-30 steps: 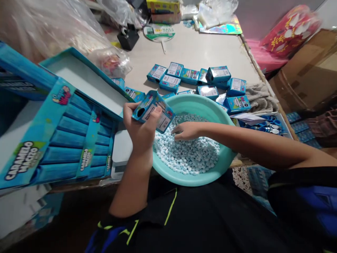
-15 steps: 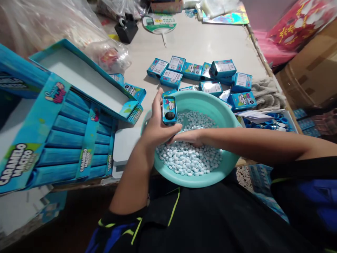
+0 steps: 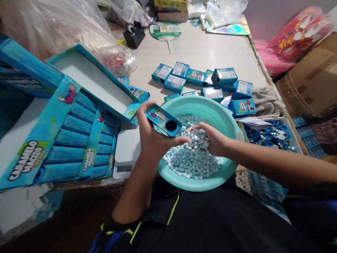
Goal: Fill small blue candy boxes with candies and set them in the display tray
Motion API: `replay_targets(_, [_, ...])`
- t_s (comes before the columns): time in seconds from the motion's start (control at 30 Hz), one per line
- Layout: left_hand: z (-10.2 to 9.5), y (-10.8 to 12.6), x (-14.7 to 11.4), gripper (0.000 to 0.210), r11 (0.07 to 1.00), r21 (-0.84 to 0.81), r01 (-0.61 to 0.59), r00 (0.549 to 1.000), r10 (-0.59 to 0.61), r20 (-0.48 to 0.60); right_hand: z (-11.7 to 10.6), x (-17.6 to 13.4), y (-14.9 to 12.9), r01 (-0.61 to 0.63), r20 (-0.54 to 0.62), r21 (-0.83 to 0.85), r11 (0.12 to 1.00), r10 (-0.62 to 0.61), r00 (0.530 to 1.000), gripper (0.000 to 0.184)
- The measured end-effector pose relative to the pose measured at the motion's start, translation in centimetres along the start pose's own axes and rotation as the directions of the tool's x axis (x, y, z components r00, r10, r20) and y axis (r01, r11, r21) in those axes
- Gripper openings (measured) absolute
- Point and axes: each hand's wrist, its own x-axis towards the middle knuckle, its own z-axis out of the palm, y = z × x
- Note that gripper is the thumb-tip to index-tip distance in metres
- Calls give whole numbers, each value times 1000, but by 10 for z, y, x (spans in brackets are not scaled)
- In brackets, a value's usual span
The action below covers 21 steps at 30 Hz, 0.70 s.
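Note:
My left hand (image 3: pixel 151 142) grips a small blue candy box (image 3: pixel 161 116) over the left side of the basin. The box is tilted, and a round dark opening shows at its right end. Inside the turquoise basin (image 3: pixel 231 123) lies a heap of small pale candies (image 3: pixel 188 165). My right hand (image 3: pixel 217 140) is cupped around a handful of these candies, just right of my left thumb. Some of its fingers are hidden by candies.
Several blue candy boxes (image 3: pixel 175 82) lie behind the basin. At left stand a filled display carton (image 3: pixel 58 140), an open carton (image 3: pixel 94 80) and a white scale (image 3: pixel 127 144). A tray of blue caps (image 3: pixel 268 135) sits right, near a grey cloth (image 3: pixel 265 102).
My left hand has tipped the box from upright to slanting, its opening towards the right. My right hand has come up from within the candies with a handful.

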Motion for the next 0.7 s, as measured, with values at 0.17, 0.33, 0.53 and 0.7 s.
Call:
replay_targets(0.17, [8, 24, -24, 110, 995, 84, 46, 985, -59, 163, -13, 3, -10, 265, -162, 271, 925, -228, 960, 28])
replay_targets(0.33, [18, 21, -34, 102, 969, 210, 130, 923, -196, 330, -4, 4, -27, 492, -189, 252, 834, -456, 870, 36])
replay_targets(0.53, [20, 15, -30, 103, 968, 218, 127, 895, -206, 395, 22, -10, -32, 653, -100, 157, 741, -645, 757, 42])
replay_targets(0.7, [19, 16, -30, 102, 967, 233, 103, 902, -189, 388, 32, -14, -27, 602, -77, 120, 790, -597, 799, 33])
